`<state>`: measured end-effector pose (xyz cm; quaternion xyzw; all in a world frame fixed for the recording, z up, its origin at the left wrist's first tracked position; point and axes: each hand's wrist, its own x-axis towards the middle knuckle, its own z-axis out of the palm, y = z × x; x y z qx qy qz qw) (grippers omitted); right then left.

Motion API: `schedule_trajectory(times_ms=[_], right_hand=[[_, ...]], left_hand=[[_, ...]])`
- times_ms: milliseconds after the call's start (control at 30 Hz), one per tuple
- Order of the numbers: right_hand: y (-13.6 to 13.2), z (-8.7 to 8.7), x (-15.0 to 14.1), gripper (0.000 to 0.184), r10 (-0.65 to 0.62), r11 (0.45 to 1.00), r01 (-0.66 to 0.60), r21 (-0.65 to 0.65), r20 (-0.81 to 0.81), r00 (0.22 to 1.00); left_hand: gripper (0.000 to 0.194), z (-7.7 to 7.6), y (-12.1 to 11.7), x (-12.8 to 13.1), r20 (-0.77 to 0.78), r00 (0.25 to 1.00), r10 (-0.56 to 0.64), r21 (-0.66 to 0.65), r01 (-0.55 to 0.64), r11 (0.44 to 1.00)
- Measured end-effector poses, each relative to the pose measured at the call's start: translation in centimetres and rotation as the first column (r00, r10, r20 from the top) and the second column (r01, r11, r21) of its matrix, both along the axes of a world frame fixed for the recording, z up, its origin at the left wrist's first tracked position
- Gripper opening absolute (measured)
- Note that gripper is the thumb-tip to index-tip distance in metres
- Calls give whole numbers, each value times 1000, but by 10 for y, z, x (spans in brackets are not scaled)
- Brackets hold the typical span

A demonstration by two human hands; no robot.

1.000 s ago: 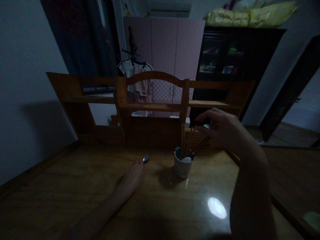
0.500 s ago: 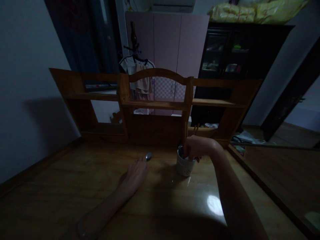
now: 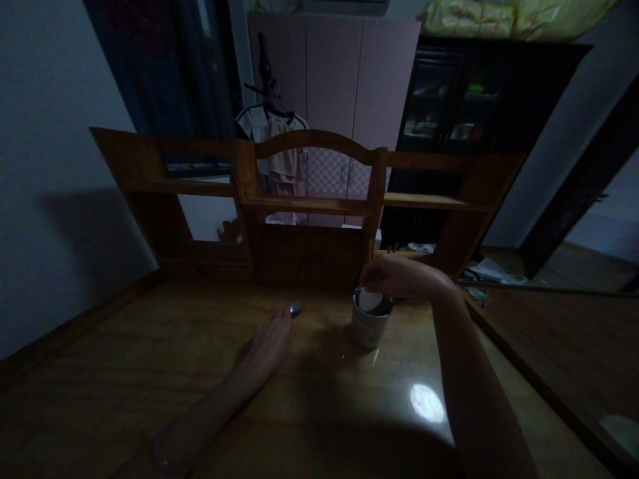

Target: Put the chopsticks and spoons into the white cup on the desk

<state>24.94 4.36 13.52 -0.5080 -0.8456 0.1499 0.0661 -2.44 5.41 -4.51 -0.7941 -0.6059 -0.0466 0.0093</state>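
Observation:
My left hand [image 3: 272, 339] rests on the wooden table, fingers closed over the handle of a metal spoon [image 3: 296, 308]. Only the spoon's shiny bowl shows past the fingertips; its handle is hidden. To the right, my right hand [image 3: 387, 274] is bent over the mouth of a pale utensil holder [image 3: 368, 329] with small holes in its side. Its fingers are pinched on a white rounded utensil [image 3: 370, 301], whose broad end hangs inside the rim. The kind of utensil cannot be made out. The holder stands upright.
A wooden shelf unit [image 3: 309, 208] runs along the table's back edge, behind both hands. A wall [image 3: 60, 219] borders the table on the left. Light glares on the table surface [image 3: 299, 412] near my right forearm. Clothes [image 3: 282, 156] hang beyond the shelf.
My right hand has risen slightly out of the holder, and the white rounded utensil now shows beneath its fingers. The chopstick-like tips behind that hand are now mostly hidden. My left hand stays on the spoon.

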Motion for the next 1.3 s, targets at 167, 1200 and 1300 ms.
schedule_trajectory(times_ms=[167, 1200, 1300], right_hand=[[13, -14, -9, 27, -25, 996, 33, -80, 101, 995], [-29, 3, -53, 53, -225, 929, 293, 227, -281, 933], [-16, -11, -58, 55, -148, 963, 199, 179, -264, 953]], left_hand=[[34, -2, 1, 0, -5, 1000, 10, 53, -10, 999], [35, 17, -19, 27, 827, 556, 88, -75, -45, 996], [35, 19, -24, 27, 905, 420, 69, -72, -10, 997]])
